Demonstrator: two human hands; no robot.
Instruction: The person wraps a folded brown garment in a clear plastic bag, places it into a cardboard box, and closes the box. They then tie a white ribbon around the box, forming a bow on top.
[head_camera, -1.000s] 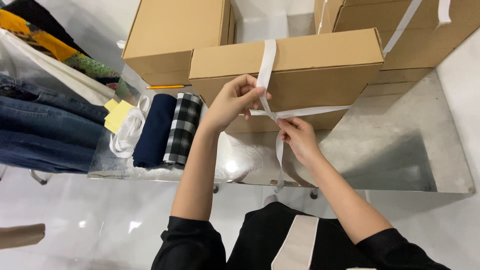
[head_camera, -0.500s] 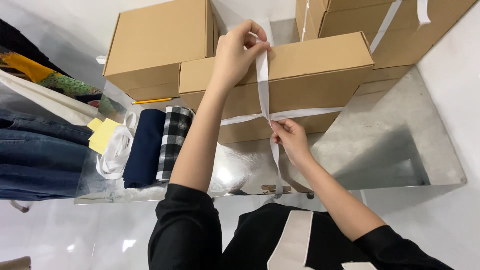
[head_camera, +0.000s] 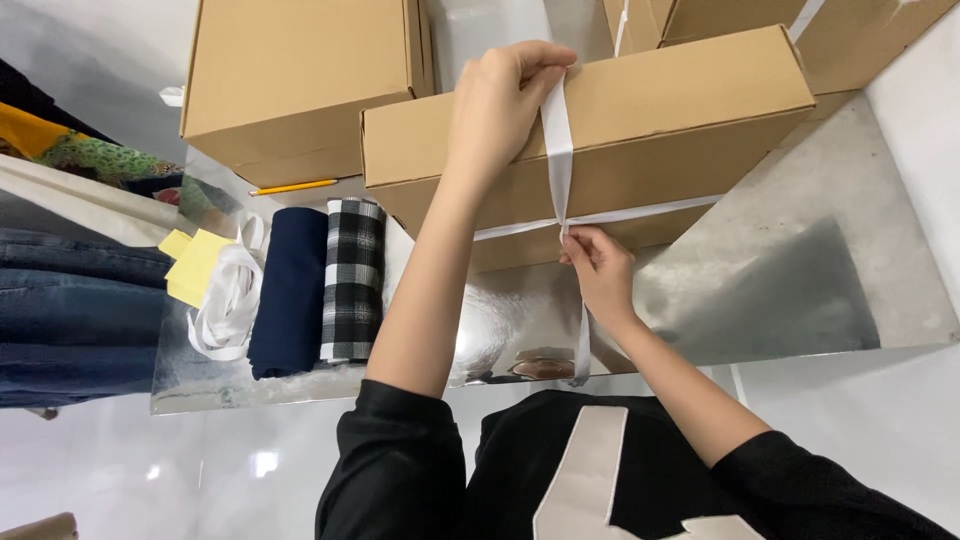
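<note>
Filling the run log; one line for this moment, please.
left hand: pulls white flat ribbon up | right hand: pinches ribbon crossing | on brown cardboard box

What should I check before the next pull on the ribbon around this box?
1. Left hand grips the ribbon on top of the box: ok.
2. Right hand pinches the crossing on the front face: ok.
3. Upright strand taut and straight: ok.
4. Sideways band flat across the front: ok on the right; the left arm hides part.
5. Loose tail hangs free past the table edge: ok.
6. Ribbon run behind the box: cannot tell.
</note>
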